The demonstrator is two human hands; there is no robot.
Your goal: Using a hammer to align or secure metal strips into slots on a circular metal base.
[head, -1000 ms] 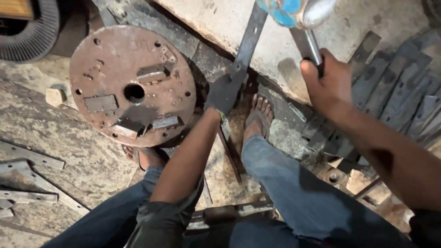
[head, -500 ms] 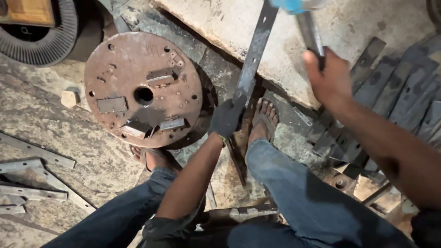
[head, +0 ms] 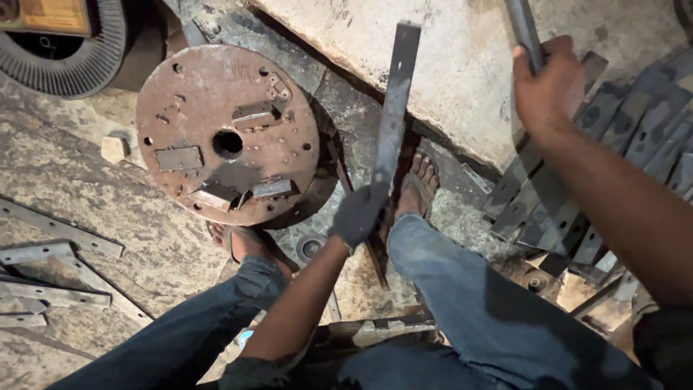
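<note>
The gloved left hand (head: 359, 214) grips a flat steel bar (head: 394, 108) lying across the concrete slab (head: 462, 65). The right hand (head: 550, 87) is clenched around a hammer handle (head: 523, 29) raised above the slab.

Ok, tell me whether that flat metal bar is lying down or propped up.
Propped up. The flat metal bar slants from the gloved left hand, which grips its lower part, up onto the concrete slab, where its top end rests.
</note>
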